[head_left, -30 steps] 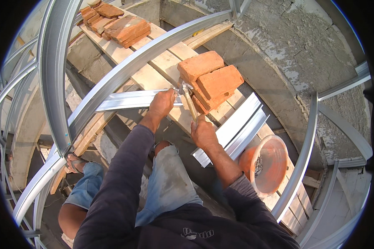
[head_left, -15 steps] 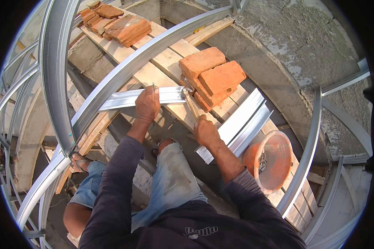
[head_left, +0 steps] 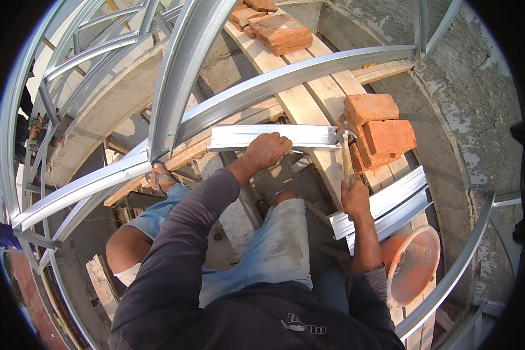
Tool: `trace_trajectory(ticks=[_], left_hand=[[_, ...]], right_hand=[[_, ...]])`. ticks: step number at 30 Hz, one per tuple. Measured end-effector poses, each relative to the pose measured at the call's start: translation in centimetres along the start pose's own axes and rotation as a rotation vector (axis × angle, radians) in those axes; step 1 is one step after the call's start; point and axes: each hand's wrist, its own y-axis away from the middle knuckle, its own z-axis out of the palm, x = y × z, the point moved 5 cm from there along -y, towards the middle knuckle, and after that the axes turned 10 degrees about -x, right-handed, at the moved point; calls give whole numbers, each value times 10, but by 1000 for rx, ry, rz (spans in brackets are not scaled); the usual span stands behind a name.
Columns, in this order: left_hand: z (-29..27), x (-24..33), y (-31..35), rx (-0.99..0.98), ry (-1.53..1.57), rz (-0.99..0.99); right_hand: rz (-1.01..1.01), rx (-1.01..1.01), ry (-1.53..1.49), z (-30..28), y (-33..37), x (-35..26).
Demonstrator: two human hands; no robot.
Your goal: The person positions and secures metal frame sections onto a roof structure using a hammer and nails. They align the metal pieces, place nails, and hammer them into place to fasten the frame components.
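Observation:
A short silver metal channel (head_left: pixel 233 138) lies crosswise in front of me, its right end over the planks beside the bricks. My left hand (head_left: pixel 266 150) is closed on the channel's near edge, around its middle. My right hand (head_left: pixel 354 197) is wrapped around the wooden handle of a hammer (head_left: pixel 347 157). The hammer's head is at the channel's right end, close to a small stack of orange bricks (head_left: pixel 391 135); whether it touches the metal I cannot tell. Below my right hand, more metal channel pieces (head_left: pixel 391 195) rest on the planks, partly hidden by my forearm.
An orange bucket (head_left: pixel 429 256) stands right of my forearm. Long galvanized beams (head_left: pixel 309 70) cross ahead and curve along both sides. More bricks (head_left: pixel 280 32) sit on the far planks (head_left: pixel 300 99). Gaps open between planks below me. At the far left edge, another person's hand (head_left: pixel 36 128) shows.
My view has swung left, so everything sits farther right. My left hand has turned, its fingers now pointing right along the channel's near edge. The hammer's handle now stands more upright in view.

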Motion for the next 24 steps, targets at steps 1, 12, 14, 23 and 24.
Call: trace_trajectory(ticks=[1,12,14,23,24], left_hand=[[-4,12,8,-15,12,12],[-98,40,66,-273,-243,-118],[-88,28,74,-498,-279,-168],[45,-45,89,-973,-451,-301],[52,-57,95,-1018,-452,-308]], right_hand=[[-18,41,-23,-5,5,-5],[-192,-218,-489,-30,70,-72],[-225,-259,-486,-27,87,-78],[-322,-394,-600,25,129,-72],[-277,-433,-619,30,136,-63]])
